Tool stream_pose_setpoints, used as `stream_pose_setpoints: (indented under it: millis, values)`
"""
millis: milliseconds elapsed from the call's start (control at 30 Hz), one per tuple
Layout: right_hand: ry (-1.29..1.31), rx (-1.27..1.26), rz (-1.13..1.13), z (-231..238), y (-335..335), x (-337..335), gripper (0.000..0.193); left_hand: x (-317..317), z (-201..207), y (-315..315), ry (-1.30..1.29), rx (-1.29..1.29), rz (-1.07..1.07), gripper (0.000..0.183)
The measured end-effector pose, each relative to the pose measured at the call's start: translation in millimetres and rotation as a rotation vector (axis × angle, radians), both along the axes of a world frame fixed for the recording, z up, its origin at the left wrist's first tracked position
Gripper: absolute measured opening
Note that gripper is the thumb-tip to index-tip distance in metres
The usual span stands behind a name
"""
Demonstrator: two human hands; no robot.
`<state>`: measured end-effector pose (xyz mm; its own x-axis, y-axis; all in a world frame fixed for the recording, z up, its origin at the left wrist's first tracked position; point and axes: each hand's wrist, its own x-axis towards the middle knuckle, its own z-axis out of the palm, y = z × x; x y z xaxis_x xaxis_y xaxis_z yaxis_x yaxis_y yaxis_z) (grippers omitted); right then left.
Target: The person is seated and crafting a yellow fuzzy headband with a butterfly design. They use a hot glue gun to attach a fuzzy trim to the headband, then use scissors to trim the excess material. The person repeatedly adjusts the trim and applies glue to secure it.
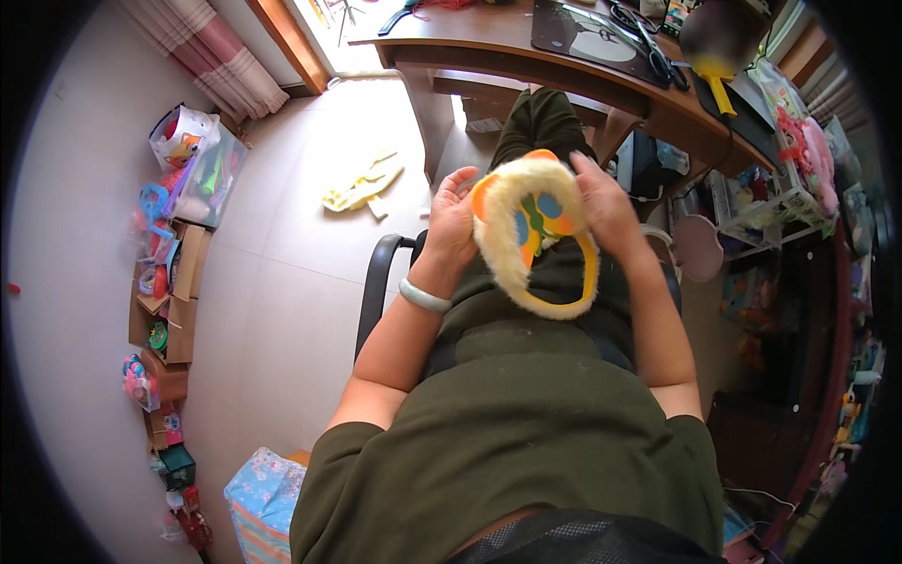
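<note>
The left hand point(451, 218) holds the fluffy yellow headband point(505, 246) at its ten o'clock, above the lap point(479, 308); the right hand point(609, 209), blurred, seems to grip at two; a loosened pinch could drop it.

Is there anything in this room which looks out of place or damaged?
Yes. A crumpled yellow item, apparently cloth, lies on the floor near the desk; it looks odd because other small things sit in boxes along the wall. The furry ring between the left hand and right hand shows no clear damage.
</note>
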<state>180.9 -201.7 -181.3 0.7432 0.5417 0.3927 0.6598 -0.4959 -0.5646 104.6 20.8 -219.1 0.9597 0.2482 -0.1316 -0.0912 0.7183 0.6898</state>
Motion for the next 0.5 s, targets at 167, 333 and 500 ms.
stream_pose_setpoints:
  millis: [167, 333, 500]
  values:
    - [0.606, 0.457, -0.192, -24, -30, -12, 0.049, 13, -19, 20, -0.049, -0.269, 0.003, 0.036]
    - [0.975, 0.551, 0.056, 15, -15, -29, 0.035, 7, -15, 20, -0.099, -0.196, -0.098, 0.030]
    - [0.744, 0.312, 0.051, 46, -17, 15, 0.019, -5, 14, 10, -0.262, 0.021, -0.338, 0.063]
